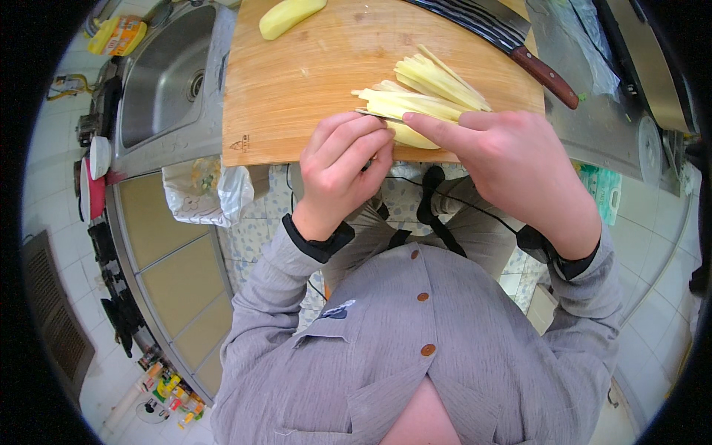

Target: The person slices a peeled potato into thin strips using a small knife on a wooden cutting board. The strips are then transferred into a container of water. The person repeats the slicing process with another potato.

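My left hand (346, 161) is curled at the front edge of a wooden cutting board (311, 94), its fingertips on the left end of a pale yellow peeled potato piece (411, 137). My right hand (509, 153) is closed around a knife, index finger stretched along it. Only a thin edge of the knife blade (379, 115) shows between the hands; the handle is hidden. Just beyond lie thin potato strips (414, 103) in a fanned pile, with a second bundle (436, 78) behind. A larger peeled potato piece (290, 18) rests at the board's far left.
A cleaver (500, 33) with a brown wooden handle lies across the board's far right corner, handle overhanging the metal counter (589, 133). Left of the board is a steel sink (161, 83). A bag-lined bin (194, 206) with scraps hangs below. A black cable (473, 203) crosses my lap.
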A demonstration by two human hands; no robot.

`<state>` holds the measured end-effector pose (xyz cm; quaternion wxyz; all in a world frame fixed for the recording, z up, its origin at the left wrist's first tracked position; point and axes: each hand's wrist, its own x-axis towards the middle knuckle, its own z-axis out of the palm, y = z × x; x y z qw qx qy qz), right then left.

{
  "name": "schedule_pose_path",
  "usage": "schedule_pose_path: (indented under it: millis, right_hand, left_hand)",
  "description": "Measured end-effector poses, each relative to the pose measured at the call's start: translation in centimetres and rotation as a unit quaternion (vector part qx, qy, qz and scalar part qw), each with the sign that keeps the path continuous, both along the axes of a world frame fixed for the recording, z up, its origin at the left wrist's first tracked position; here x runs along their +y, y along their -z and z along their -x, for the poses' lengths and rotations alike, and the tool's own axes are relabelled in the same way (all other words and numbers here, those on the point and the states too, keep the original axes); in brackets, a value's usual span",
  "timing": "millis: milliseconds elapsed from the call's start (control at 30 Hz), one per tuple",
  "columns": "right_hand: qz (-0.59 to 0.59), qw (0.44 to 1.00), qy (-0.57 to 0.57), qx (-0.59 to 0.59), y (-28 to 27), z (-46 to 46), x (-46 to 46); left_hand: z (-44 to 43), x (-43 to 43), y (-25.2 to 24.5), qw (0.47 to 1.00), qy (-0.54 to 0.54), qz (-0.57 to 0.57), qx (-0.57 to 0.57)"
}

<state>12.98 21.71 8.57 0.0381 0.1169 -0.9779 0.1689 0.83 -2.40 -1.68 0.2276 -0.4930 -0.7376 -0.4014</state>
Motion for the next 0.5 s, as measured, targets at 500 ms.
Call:
schedule_pose_path:
  millis: [500]
  right_hand:
    - [-0.045, 0.999, 0.008, -0.026, -0.33, 0.06, -0.72]
  left_hand:
    - [-0.42, 0.23, -0.52, 1.000, -0.005, -0.008, -0.015]
